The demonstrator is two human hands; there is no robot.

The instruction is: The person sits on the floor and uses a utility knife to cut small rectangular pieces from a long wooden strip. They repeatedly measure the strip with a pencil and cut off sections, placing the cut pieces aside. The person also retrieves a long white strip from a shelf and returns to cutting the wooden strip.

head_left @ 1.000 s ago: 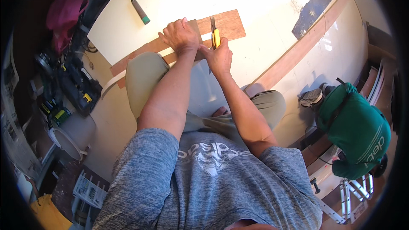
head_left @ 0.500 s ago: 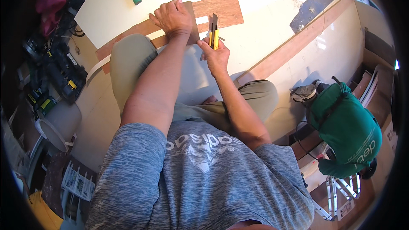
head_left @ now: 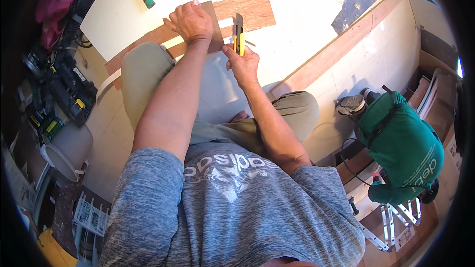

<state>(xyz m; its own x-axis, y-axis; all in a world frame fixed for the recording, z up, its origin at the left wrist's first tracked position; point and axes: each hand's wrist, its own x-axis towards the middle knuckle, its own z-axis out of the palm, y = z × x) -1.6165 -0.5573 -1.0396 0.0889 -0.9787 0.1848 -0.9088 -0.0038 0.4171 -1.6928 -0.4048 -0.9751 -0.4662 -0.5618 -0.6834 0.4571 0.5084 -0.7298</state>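
Note:
My left hand (head_left: 189,23) bears down on a dark brown rectangular board (head_left: 216,28), fingers bent over its left part. This board lies crosswise over a long reddish-brown wood strip (head_left: 252,11) on the pale work surface. Beside the board's right edge, my right hand (head_left: 243,66) is closed round a yellow utility knife (head_left: 239,42). Its blade is out and points away from me, apart from the board. A narrow pale strip (head_left: 174,42) shows left of my left wrist. My left palm and some fingertips are hidden.
A green-handled tool (head_left: 148,2) lies at the far left of the work surface (head_left: 292,20). A long plank (head_left: 336,49) borders its right side. Black power tools (head_left: 71,89) and a grey bucket (head_left: 69,146) stand left; a green bag (head_left: 401,143) sits right.
The whole view has shifted slightly, moving most things a little left. The knife remains in my right hand, and my left hand stays on the board.

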